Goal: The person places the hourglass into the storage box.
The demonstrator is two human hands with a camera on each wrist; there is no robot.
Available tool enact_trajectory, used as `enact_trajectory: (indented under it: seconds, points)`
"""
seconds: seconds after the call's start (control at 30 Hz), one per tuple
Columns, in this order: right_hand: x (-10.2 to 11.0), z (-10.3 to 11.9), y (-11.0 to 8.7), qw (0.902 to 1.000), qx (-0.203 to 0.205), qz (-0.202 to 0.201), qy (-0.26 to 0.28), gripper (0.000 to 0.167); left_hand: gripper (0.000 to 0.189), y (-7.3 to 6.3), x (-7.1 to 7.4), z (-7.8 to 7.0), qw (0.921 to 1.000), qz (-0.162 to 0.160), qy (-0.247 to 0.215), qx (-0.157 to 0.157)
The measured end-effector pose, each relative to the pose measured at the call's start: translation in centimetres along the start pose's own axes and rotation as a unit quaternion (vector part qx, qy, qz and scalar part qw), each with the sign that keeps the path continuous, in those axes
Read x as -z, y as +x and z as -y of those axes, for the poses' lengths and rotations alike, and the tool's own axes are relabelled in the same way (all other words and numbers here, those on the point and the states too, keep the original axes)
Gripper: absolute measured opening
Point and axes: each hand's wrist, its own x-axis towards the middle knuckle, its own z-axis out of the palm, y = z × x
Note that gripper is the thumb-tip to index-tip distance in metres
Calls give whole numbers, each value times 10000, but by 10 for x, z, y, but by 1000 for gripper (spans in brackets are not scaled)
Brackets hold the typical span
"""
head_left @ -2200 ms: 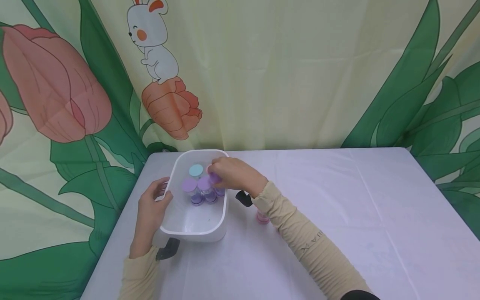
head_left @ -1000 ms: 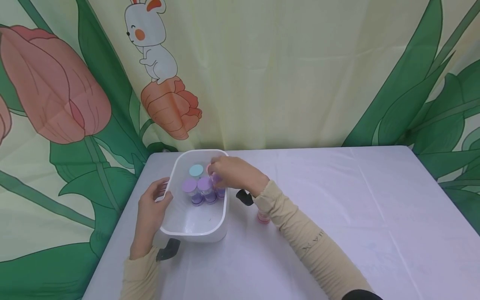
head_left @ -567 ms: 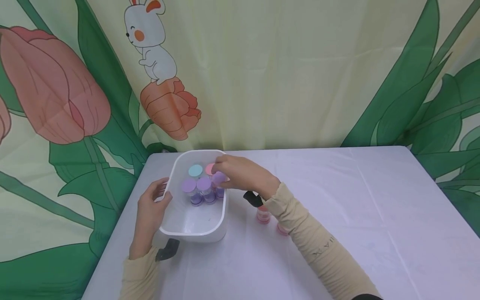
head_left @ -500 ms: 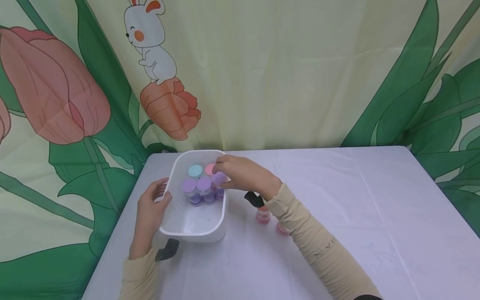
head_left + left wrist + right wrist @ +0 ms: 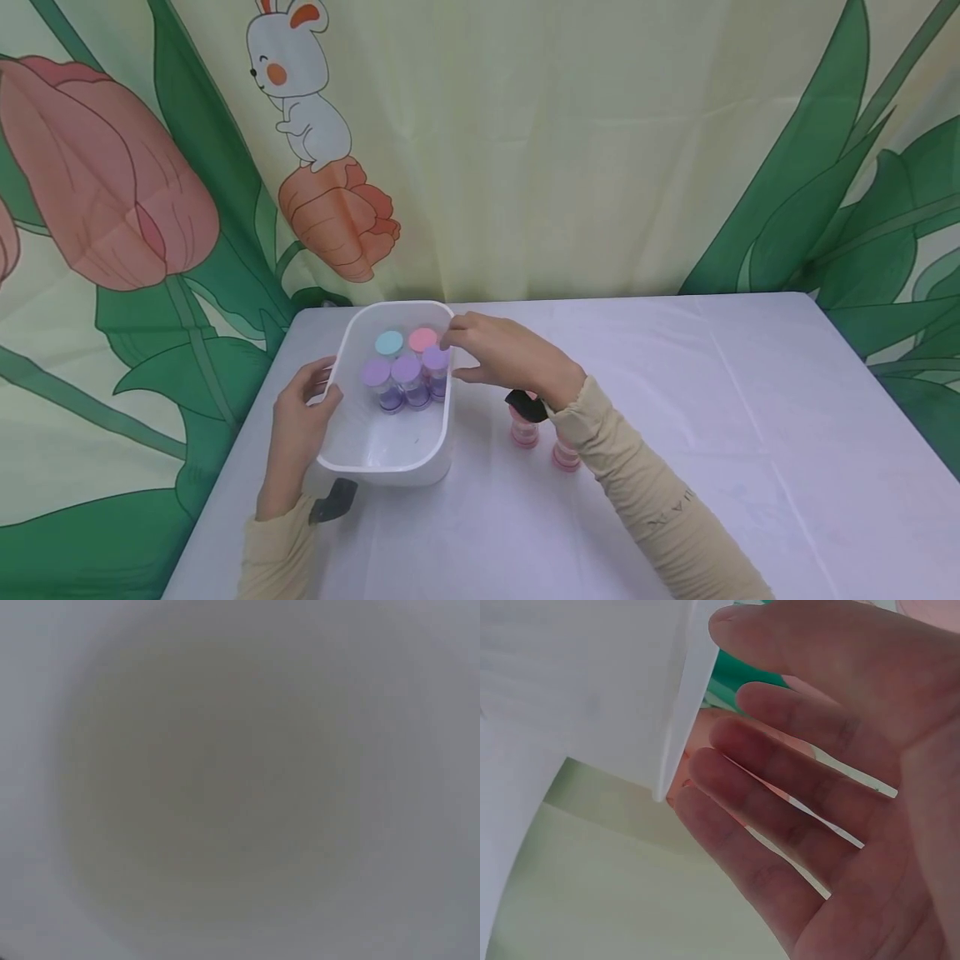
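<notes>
Withdrawn from the rightmost purple-lidded jar (image 5: pixel 436 360), the right hand (image 5: pixel 510 356) has its fingers apart, empty, at the white tub (image 5: pixel 382 442)'s right rim. The left hand (image 5: pixel 298 425) grips the left rim. That jar stands inside, beside two purple-lidded jars (image 5: pixel 407 368).

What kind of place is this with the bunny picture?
Probably an indoor play or filming corner: a creased backdrop shows a bunny and tulips, and on the table a white tub holds capped jars.

Left hand (image 5: pixel 302 414) curved, thumb (image 5: pixel 329 403) apart; right hand (image 5: pixel 512 353) loose, fingers (image 5: pixel 776 766) spread.
</notes>
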Motion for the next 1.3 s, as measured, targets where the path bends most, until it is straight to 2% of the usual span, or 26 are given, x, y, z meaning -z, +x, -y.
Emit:
enact_trajectory:
  seconds: [0.77,1.3]
  points:
    - [-3,-8,-31,9994,-343,-12,-7,35,46,1,0,1,10000,-8,-3,5]
    - [-12,-13,-59,9968,-781,98,116,37,46,1,0,2,10000,-10,-29,-38]
